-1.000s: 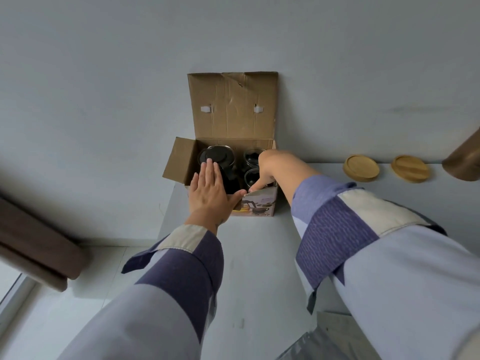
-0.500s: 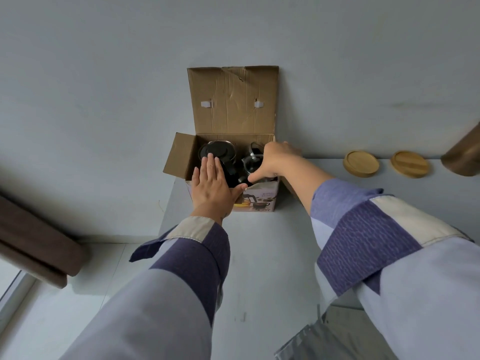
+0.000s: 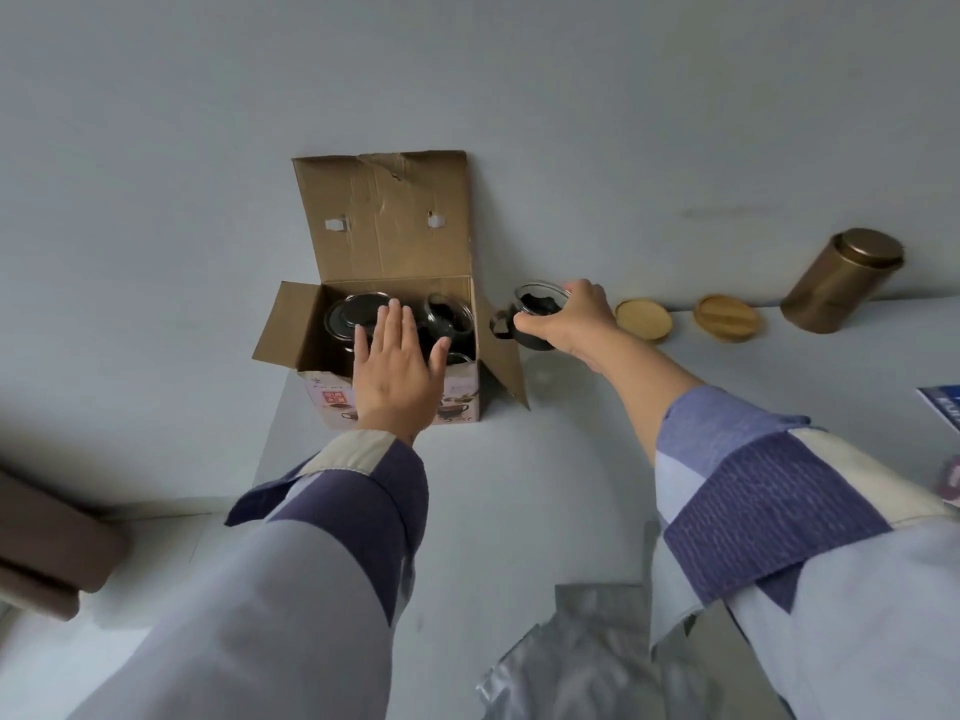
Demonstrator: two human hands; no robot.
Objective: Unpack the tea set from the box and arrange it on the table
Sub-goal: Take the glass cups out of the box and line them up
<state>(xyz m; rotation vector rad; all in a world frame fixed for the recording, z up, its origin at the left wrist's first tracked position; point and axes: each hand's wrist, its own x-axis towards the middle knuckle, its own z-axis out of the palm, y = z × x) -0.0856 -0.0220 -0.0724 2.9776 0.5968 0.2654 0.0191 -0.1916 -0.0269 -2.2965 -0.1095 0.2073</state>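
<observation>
Now right hand point(image 3: 569, 319) grips glass cup point(image 3: 535, 317) at box's point(image 3: 395, 324) 3 o'clock; left hand point(image 3: 397, 368) flat open on box; wrap-filled cup may slip, knock wooden coasters point(image 3: 643, 319)

A home room: plain white table point(image 3: 519, 511) against bare wall point(image 3: 467, 70), wooden coasters point(image 3: 643, 319).

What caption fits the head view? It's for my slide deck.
Right hand lifts a glass cup clear of the cardboard box while the left hand steadies it.

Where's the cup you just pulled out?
In the right hand, the glass cup is just right of the box, left of the wooden coasters.
</observation>
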